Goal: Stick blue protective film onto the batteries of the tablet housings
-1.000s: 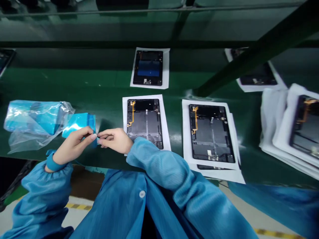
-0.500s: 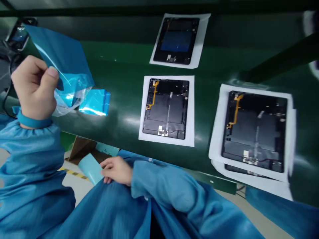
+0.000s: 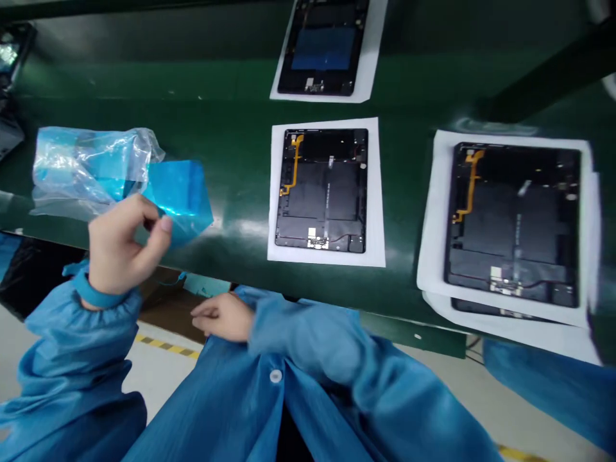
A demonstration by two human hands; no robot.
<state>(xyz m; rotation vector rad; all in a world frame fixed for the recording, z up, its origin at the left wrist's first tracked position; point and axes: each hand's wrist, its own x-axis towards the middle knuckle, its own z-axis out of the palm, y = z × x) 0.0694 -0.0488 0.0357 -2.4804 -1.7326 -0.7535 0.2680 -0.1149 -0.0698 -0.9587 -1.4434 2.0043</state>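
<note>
My left hand (image 3: pixel 129 244) is raised at the table's front edge, thumb and forefinger pinched on a sheet of blue film (image 3: pixel 185 218). That film overlaps the area where more blue film lies, so their borders are hard to separate. Beside it, a clear plastic bag (image 3: pixel 72 170) with blue film inside lies on the table. My right hand (image 3: pixel 224 317) is low in front of my body, below the table edge. Its fingers are loosely bent and slightly apart, with nothing visible in them. Under it is a brown cardboard box (image 3: pixel 173 308) with light-blue sheet material (image 3: pixel 206 285).
On the green table (image 3: pixel 240 173), an opened tablet (image 3: pixel 320 192) lies on white paper. Another tablet (image 3: pixel 322 51) with a blue patch lies behind it. To the right, tablets (image 3: pixel 514 224) are stacked with white sheets. A dark post (image 3: pixel 543 77) stands at the back right.
My left hand has moved right and down with the blue film, away from the bag. The light-blue sheet has left my right hand. The view has shifted slightly.
</note>
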